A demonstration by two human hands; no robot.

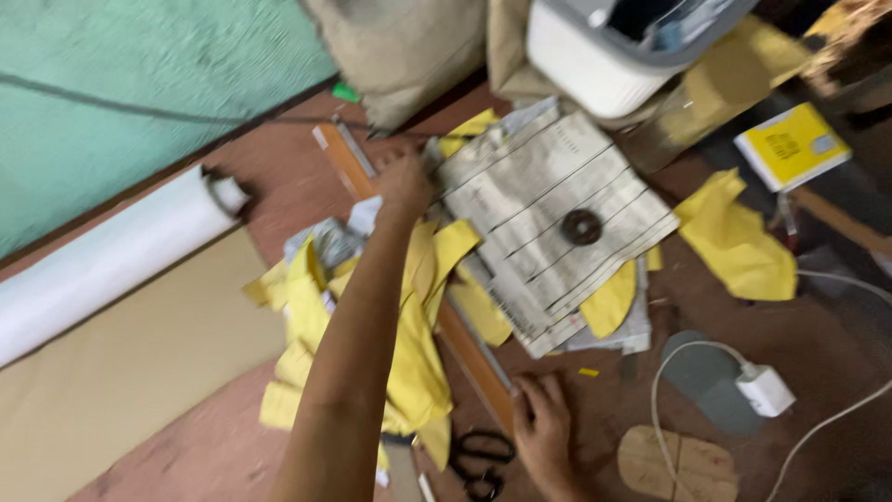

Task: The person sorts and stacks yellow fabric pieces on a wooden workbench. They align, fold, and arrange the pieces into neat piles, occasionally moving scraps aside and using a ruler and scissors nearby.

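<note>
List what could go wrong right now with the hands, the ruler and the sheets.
1. The left hand grips the far corner of the lined newspaper sheet; a tug could tear it or tip the dark round weight.
2. Black scissors lie close beside the right hand, which might brush them.

A white roll (111, 256) lies at nine o'clock on a tan sheet (130, 372). At twelve o'clock a white bin (595, 65) stands beside a beige sack (409, 46). A yellow booklet (790, 144) sits at two o'clock. A white charger (767, 389) with its cable rests at four o'clock, just above a round wooden piece (678, 465). Black scissors (481, 457) lie at six o'clock.
</note>
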